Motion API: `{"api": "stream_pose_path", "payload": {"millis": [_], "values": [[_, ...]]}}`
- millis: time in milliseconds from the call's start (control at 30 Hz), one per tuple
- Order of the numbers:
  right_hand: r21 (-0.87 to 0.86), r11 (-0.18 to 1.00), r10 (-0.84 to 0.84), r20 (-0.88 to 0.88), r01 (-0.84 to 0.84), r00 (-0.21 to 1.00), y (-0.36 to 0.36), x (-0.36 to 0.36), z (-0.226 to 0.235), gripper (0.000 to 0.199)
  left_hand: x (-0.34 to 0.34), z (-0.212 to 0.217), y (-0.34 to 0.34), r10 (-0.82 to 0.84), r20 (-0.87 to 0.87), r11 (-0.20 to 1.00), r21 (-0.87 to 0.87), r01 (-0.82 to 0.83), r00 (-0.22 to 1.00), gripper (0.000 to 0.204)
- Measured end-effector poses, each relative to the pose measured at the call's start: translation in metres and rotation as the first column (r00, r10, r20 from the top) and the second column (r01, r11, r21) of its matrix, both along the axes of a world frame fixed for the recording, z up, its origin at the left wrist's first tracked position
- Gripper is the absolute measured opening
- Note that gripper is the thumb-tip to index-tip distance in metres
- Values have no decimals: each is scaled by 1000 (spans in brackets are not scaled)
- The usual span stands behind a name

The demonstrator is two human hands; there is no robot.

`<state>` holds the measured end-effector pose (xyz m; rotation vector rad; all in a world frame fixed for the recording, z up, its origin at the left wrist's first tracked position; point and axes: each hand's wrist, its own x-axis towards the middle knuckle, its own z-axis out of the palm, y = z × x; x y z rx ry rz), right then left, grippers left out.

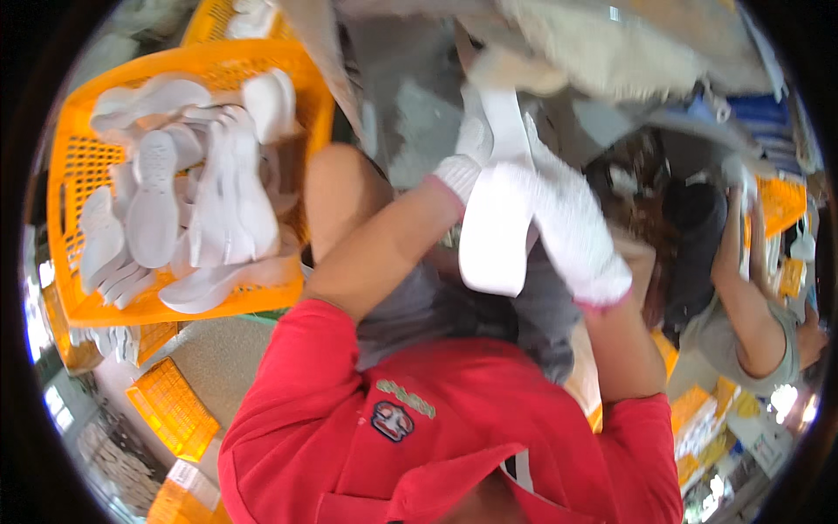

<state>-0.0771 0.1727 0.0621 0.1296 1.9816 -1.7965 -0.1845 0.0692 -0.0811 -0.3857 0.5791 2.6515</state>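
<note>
I hold a white shoe sole (493,231) upright in front of my chest, over my lap. My left hand (460,173), in a white knit glove, grips it from the left near its upper half; the sole hides most of the fingers. My right hand (572,223), also in a white glove, wraps the sole's right edge. Both bare forearms rise from my red shirt (419,428).
An orange plastic basket (83,166) at the left holds several white soles (192,183). More orange baskets (170,406) lie on the floor lower left. A co-worker's arm (742,297) and orange crates (781,205) are at the right. Beige material (602,44) lies beyond my hands.
</note>
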Motion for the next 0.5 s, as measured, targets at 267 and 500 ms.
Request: {"api": "stream_pose_path", "payload": {"millis": [267, 500], "values": [[725, 642, 208, -478, 250, 854, -16, 33, -12, 74, -9, -19, 7, -34, -41, 996, 87, 37, 999, 56], [699, 636, 267, -597, 327, 756, -10, -26, -30, 57, -20, 1, -12, -23, 32, 996, -82, 25, 999, 63]]}}
